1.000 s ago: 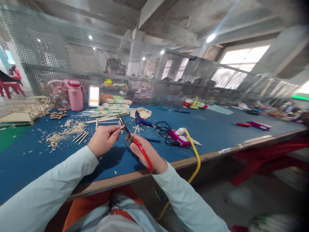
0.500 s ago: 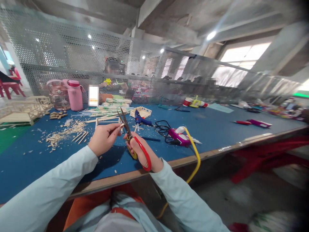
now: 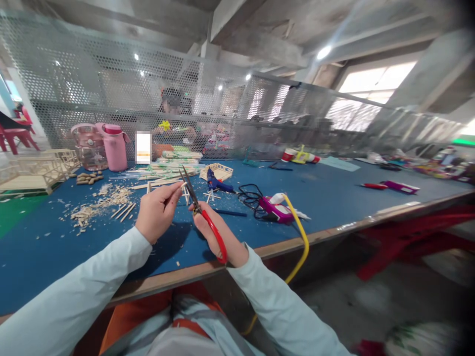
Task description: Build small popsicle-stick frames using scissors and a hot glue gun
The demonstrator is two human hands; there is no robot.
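The scissors (image 3: pixel 198 208) have been drawn nearly closed since the earlier frame.
They are gripped in the right hand (image 3: pixel 227 235) above the worktop's (image 3: pixel 326 180) near edge, long axis slanted, blades aimed toward the far edge and slightly left. A short stick (image 3: pixel 183 184) is pinched in the left hand (image 3: pixel 158 212); blade contact cannot be told. Open room is found right of the yellow cable (image 3: pixel 302 237). One handle loop is hidden.

I see strong glare at the window (image 3: pixel 378 81) and a pale streak by the ceiling lamp (image 3: pixel 323 52). Below the left hand (image 3: pixel 156 210) lies soft shadow. The right edge is stretched, blurred, rather dark.
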